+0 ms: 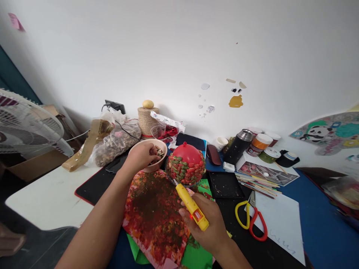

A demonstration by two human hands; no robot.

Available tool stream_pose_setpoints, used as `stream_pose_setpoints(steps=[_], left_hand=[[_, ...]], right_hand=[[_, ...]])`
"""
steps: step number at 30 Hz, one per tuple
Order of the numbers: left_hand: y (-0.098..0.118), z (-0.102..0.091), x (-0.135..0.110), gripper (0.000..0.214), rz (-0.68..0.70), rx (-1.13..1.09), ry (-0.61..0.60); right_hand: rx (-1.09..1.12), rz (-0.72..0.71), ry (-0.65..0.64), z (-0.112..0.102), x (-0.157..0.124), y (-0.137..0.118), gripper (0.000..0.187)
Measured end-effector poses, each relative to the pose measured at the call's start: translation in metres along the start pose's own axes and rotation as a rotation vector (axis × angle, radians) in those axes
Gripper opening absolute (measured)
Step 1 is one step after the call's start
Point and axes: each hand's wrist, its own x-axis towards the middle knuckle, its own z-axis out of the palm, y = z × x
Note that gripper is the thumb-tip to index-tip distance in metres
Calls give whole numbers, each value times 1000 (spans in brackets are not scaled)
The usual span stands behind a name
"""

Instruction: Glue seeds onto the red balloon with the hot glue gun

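Note:
My left hand (146, 155) reaches into a beige bowl (161, 144) of small shell-like pieces (159, 151). Its fingers are bent together at the pieces, and what they pinch, if anything, is hidden. In my right hand (209, 220) is a yellow hot glue gun (190, 205), its tip pointing up and left. Just past that tip sits a red balloon (187, 153), its sides covered with red, orange and green painted shell pieces (183, 171). A dark rounded holder seems to support it from below. Under both arms lies a paint-smeared sheet (157, 209) over green paper (198, 257).
Yellow-and-red scissors (251, 220) lie on white paper (280, 224) at right. Behind them are a black tray (226, 185), thin sticks (258, 183), a thermos (238, 145) and paint jars (260, 144). Left stand a bag of shells (114, 142), twine spool (148, 121) and fan (28, 123).

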Motion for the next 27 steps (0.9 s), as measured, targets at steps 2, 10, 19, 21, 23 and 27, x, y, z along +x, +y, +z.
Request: stream_pose_setpoints(steps=[2,10,19,21,23,27], left_hand=[[0,0,0,14,4,2,3],[3,1,-1,15,25,-9,14],[3,5,0,19,16,-68,42],[4,5,0,21,11,-92,48],[4,5,-1,22,6,-108,50],[7,-1,-3,25,-36,-216,125]], right_hand=[[4,2,-1,0,0,-1,22],[12,-11,-3,2,-1,3,22],[-51,-18,-24,2,-1,2,30],[-55,-16,-29,2,-1,1,32],[-55,-14,-34,2,-1,1,32],[-55,-13,-33,1,-1,1,31]])
